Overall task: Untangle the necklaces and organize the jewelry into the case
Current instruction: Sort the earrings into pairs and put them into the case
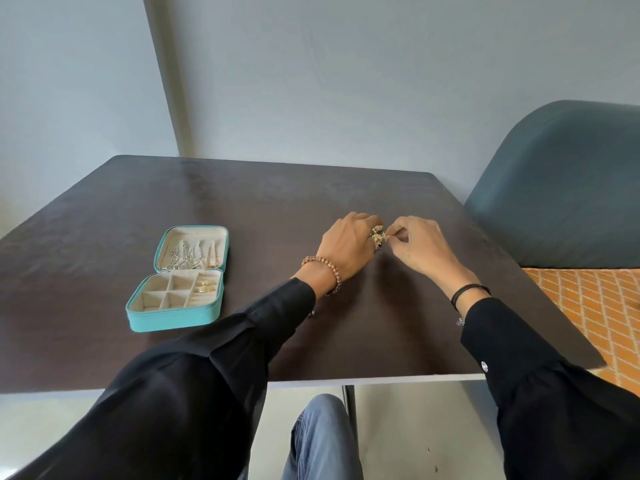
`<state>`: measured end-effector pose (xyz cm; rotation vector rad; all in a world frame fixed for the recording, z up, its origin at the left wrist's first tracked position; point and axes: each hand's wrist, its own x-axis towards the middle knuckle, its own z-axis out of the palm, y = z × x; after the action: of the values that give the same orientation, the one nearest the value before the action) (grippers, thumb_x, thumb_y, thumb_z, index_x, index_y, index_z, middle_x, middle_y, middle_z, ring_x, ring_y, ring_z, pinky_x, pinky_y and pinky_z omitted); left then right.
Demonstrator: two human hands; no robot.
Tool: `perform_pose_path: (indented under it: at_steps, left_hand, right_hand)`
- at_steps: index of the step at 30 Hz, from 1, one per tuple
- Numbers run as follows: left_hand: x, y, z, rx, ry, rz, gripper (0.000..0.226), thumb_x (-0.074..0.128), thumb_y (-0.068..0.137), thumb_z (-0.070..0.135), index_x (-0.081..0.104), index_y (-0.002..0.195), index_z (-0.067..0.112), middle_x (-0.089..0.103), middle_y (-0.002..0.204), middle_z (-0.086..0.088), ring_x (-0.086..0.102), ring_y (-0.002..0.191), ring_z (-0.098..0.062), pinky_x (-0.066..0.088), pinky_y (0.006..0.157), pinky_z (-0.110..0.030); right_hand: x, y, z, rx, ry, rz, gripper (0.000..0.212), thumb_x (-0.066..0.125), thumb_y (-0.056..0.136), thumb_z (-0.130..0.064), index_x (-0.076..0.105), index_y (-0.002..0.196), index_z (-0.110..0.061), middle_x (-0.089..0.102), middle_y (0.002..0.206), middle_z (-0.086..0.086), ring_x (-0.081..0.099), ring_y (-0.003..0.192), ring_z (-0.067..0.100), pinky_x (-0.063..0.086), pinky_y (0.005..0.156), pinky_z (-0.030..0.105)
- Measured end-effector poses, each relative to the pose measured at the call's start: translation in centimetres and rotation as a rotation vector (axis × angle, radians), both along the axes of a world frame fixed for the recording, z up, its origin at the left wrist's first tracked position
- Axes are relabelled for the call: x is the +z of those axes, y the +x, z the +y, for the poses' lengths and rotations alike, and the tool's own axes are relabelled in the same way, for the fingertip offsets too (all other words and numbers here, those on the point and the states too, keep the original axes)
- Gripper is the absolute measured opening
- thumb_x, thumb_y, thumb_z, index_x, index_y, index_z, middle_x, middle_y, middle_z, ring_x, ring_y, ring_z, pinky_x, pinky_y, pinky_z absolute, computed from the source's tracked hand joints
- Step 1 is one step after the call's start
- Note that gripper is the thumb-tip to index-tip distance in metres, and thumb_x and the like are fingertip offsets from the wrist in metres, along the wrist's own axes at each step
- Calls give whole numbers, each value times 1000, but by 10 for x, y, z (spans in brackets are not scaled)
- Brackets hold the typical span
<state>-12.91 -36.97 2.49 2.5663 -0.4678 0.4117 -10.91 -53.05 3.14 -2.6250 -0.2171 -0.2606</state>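
Observation:
A small gold tangle of necklaces point(378, 234) sits between my two hands, just above the dark table point(242, 209), right of its middle. My left hand point(348, 244) grips the tangle with curled fingers; most of it is hidden in that hand. My right hand point(417, 242) pinches a piece of it from the right. An open teal jewelry case point(176, 317) lies at the left. Its lid point(192, 249) holds hanging silver and gold chains. Two gold rings point(206, 285) sit in the ring rolls of the base; the square compartments look empty.
A blue padded chair point(568, 188) stands right of the table, beside an orange patterned surface point(588, 306). A grey wall runs behind the table. The table's near edge is close to my body, and my knee point(322, 438) shows below it.

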Motion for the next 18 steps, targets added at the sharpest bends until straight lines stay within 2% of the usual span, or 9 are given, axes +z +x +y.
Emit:
perform_pose_path:
  at_steps: [3,6,7,9,11,13,16,18]
  left_hand:
    - [5,-8,2,-33,-68,-2,40,56,94,12,60,134,15,66,129,-5,57,122,-26,52,90,-41]
    - [8,-16,6,-39,-141,-26,35,60,89,6,66,123,15,72,115,-4,65,106,-28,55,81,-42]
    - [8,-19,8,-37,-159,-32,34,61,88,5,67,120,14,73,111,-4,67,103,-28,56,81,-43]
    - [6,-24,15,-38,-212,-24,32,63,86,2,70,115,14,75,104,-4,69,99,-26,56,83,-43]
    - [5,-30,22,-59,-274,8,28,65,86,1,71,111,12,76,96,-2,72,93,-20,57,85,-40]
    - [5,-37,31,-88,-335,34,25,71,86,2,72,109,11,76,90,-1,72,88,-14,57,86,-34]
    - [6,-51,42,-105,-402,20,25,77,83,3,73,107,10,76,90,-2,72,89,-13,55,85,-24]
    - [6,-60,50,-107,-450,12,27,80,80,2,73,106,8,76,93,-5,72,89,-14,55,84,-18]
  right_hand:
    - [12,-17,8,22,74,-7,16,61,91,-19,76,96,-18,73,90,0,66,89,17,51,77,27]
    - [22,-34,17,48,145,-24,16,62,92,-20,77,86,-17,71,72,-7,65,74,7,40,57,8]
    - [25,-40,20,49,169,-24,16,63,92,-21,76,84,-18,70,67,-9,65,71,5,39,54,6]
    - [27,-49,26,51,229,-19,15,64,90,-20,76,81,-19,71,65,-9,70,73,6,44,60,5]
    - [29,-57,30,52,318,1,13,66,87,-20,77,80,-21,76,70,-6,73,76,6,53,71,15]
    - [29,-65,35,64,411,36,12,67,86,-20,77,79,-23,78,74,-5,74,77,4,52,73,18]
    - [26,-74,43,75,529,102,13,67,86,-18,77,80,-22,79,75,-3,75,84,5,52,79,21]
    - [21,-75,48,77,608,143,11,68,84,-17,79,81,-20,79,78,0,76,88,9,57,90,29]
